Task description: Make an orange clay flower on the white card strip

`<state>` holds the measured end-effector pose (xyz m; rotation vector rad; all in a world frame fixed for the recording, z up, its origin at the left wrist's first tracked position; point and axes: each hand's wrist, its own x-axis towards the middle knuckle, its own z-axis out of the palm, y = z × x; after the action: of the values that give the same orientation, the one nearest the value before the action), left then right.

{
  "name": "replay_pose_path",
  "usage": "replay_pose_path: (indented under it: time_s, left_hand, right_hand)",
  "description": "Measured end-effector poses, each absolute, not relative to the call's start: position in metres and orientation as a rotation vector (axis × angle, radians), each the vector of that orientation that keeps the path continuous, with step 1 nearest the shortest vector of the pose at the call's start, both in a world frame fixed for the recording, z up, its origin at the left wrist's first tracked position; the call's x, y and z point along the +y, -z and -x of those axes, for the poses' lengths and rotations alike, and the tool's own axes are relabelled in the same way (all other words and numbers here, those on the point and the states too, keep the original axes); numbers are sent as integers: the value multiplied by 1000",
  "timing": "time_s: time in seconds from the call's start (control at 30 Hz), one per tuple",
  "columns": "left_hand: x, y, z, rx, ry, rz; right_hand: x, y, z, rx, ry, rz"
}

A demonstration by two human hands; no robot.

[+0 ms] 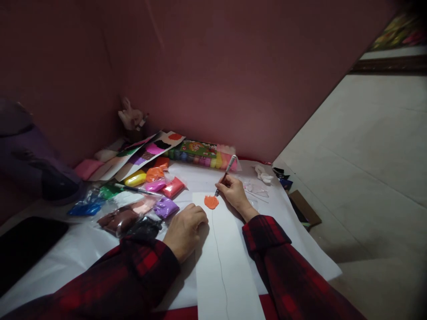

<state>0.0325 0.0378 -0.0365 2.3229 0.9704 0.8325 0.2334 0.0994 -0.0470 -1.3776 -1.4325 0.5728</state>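
My right hand [233, 192] pinches a small fork [228, 168], its striped handle pointing up and its tines down at the right edge of a flat orange clay patch [211, 202]. The patch has a jagged upper edge and sits near the top of a long white paper strip [213, 266]. A thin wavy line runs down the strip from the patch. My left hand [188, 229] rests curled on the strip's left edge, its fingertips tucked under and partly hidden. I cannot make out anything in it.
Several bags of coloured clay, including a purple bag [166, 207] and a red bag [173, 187], lie left of my hands. Behind them are painted cards [151, 153] and a clay pack [200, 153]. A dark flat object [31, 249] and a purple container [36, 155] are far left.
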Motion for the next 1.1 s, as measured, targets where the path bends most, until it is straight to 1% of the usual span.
replay_pose_path:
  time_s: [0.13, 0.37, 0.73, 1.1]
  left_hand:
    - [38, 36, -32, 971, -834, -2318]
    - [38, 36, -32, 969, -816, -2312]
    - [38, 36, -32, 968, -769, -2301]
    - [37, 37, -32, 981, -757, -2304]
  right_hand:
    - [93, 48, -232, -1402, -527, 1340]
    - [81, 45, -228, -1514, -638, 1308]
    - [76, 42, -222, -1598, -679, 1302]
    - [76, 42, -220, -1682, -608, 1334]
